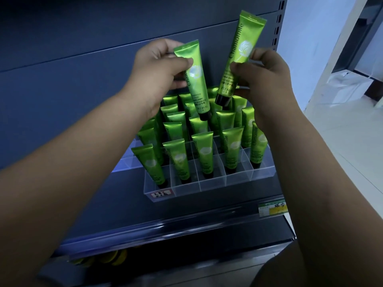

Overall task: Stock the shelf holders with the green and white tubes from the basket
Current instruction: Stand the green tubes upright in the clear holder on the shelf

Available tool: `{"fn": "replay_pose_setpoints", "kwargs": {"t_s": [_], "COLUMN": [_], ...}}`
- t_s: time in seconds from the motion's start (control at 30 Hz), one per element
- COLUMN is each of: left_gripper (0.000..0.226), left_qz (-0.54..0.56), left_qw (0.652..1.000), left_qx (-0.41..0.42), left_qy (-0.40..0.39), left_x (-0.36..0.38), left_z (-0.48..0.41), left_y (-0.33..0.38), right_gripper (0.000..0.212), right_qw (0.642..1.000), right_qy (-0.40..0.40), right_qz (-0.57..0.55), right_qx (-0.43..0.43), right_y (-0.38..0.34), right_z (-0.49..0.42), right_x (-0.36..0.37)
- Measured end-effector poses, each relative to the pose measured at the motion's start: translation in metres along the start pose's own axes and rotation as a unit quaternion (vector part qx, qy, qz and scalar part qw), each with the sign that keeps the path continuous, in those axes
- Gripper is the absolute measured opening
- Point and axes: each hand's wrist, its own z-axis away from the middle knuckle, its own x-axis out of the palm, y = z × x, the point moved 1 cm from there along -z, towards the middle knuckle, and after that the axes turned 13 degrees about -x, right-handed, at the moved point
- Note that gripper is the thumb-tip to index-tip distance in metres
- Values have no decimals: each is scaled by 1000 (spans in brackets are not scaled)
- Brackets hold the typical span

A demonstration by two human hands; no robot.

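- Left hand (157,67): pinches a green tube (194,79), cap down, above the clear holder (209,183)
- Right hand (263,79): grips a second tube (238,56), cap down, over the back rows
- Holder: stands on the shelf (124,193), stocked with upright tubes (204,156)

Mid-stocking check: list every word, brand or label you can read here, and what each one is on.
"Chamomile": right tube, in the right hand.
"FLORAL": same tube, near its black cap.
"FLORAL": left tube, in the left hand; its "Chamomile" is partly covered.
"Chamomile": front-row tube in the clear holder.
Unreadable: tubes' small print, red-edged label on the holder, yellow shelf-edge tag.
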Motion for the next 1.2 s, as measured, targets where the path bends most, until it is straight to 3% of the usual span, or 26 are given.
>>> {"fn": "replay_pose_setpoints", "kwargs": {"t_s": [0.37,0.7,1.0,1.2], "left_gripper": [18,12,8,10], "left_qz": [52,-81,-38,-87], "left_qw": [999,996,996,991], "left_qx": [-15,34,80,92], "left_qy": [2,-10,12,40], "left_x": [4,1,-8,-8], "left_z": [-3,8,-5,-19], "left_y": [0,-5,10,2], "right_gripper": [20,13,13,21], "right_qw": [1000,999,999,999], "right_qy": [0,-39,-29,-20], "right_qz": [-7,18,-4,-24], "right_qx": [12,-2,-14,-27], "right_y": [7,16,18,19], "right_z": [-6,-2,-10,-17], "right_x": [-2,-3,-4,-7]}}
